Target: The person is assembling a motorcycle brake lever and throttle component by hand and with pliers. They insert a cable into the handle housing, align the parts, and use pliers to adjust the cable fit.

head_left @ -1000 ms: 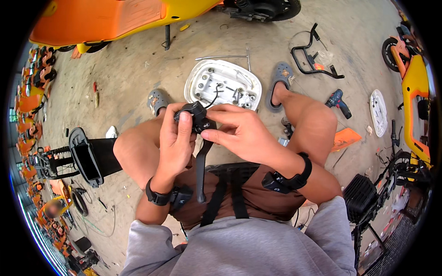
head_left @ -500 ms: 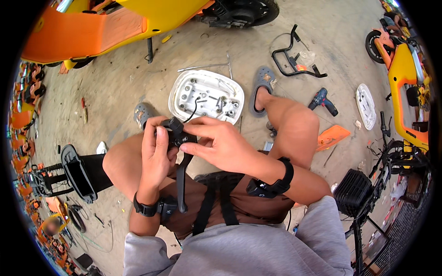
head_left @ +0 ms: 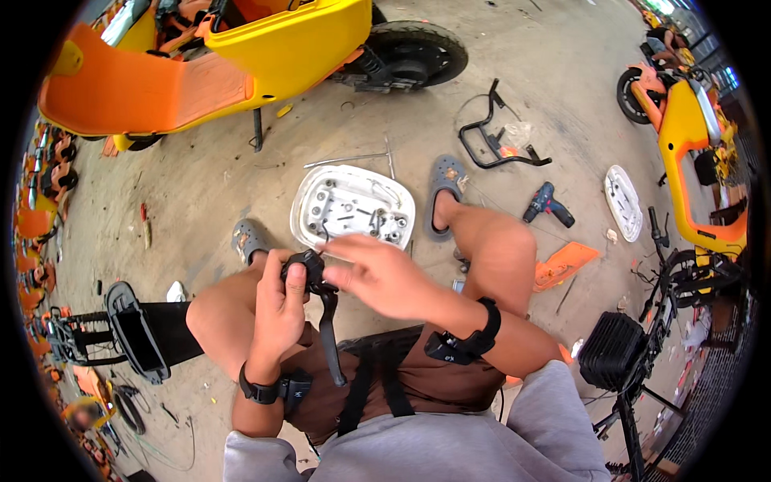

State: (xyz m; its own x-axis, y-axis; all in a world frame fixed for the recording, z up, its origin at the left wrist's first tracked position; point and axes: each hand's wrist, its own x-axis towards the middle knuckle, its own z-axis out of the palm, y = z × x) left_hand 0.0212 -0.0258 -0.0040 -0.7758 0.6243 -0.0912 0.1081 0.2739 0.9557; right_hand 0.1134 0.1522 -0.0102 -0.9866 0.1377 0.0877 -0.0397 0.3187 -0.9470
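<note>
My left hand (head_left: 279, 309) grips a black brake lever (head_left: 330, 341) by its clamp end, with the long blade hanging down over my lap. A short black cable (head_left: 325, 233) rises from the clamp end. Close beside it is my right hand (head_left: 385, 277), its fingers slightly blurred and stretched toward the cable, the thumb apart from them near the lever's pivot. Whether a fingertip touches the cable I cannot make out. Just beyond my hands, a white plastic tray-like cover (head_left: 301, 201) lies on the floor, holding several bolts, nuts and small metal parts.
Around me are a yellow-orange scooter (head_left: 313, 48), a black tubular frame (head_left: 474, 145), a cordless drill (head_left: 548, 205), an orange panel (head_left: 564, 265) and a second white cover (head_left: 623, 201). A T-shaped metal rod (head_left: 353, 159) lies behind the tray. A partly stripped scooter (head_left: 618, 337) stands at right.
My right fingers have come off the clamp body and stretched out toward the cable. The lever stays in my left hand. The whole view has shifted slightly, with the scene sitting lower.
</note>
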